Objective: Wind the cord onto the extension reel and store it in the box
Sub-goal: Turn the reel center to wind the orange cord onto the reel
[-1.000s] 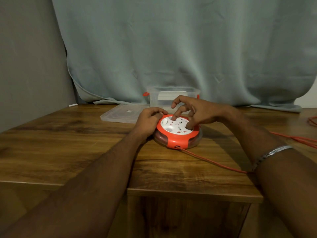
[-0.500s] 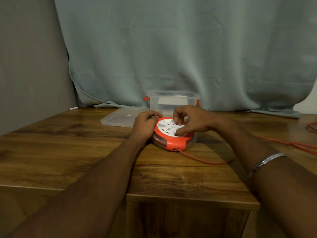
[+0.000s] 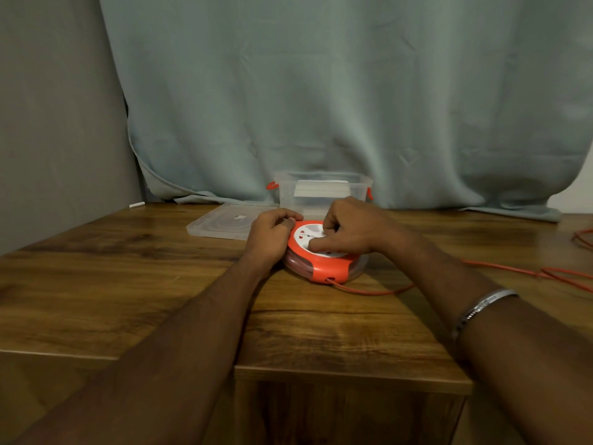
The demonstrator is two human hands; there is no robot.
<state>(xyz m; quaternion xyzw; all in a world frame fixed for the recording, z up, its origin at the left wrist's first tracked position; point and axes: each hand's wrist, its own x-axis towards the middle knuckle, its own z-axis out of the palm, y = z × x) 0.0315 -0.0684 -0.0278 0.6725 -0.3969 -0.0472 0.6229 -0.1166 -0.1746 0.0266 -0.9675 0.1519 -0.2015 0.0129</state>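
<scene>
A round orange and white extension reel (image 3: 324, 266) lies flat on the wooden table (image 3: 128, 284). My left hand (image 3: 272, 234) grips its left rim. My right hand (image 3: 348, 228) rests on the white top face, fingers curled and a fingertip pressed into it. An orange cord (image 3: 372, 291) leaves the reel's front slot and runs right across the table to loose loops (image 3: 564, 277). Behind the reel stands a clear plastic box (image 3: 321, 191) with orange latches, open at the top.
The box's clear lid (image 3: 224, 223) lies flat to the left of the box. A grey-green curtain (image 3: 321, 107) hangs behind and drapes onto the table. The table's front edge has a step near my arms. A small white object (image 3: 137, 205) lies by the left wall.
My right hand has turned on the reel's top, its fingers curling from spread to bunched. The cord by the reel has slackened into a curve and drawn in. The left hand kept its hold.
</scene>
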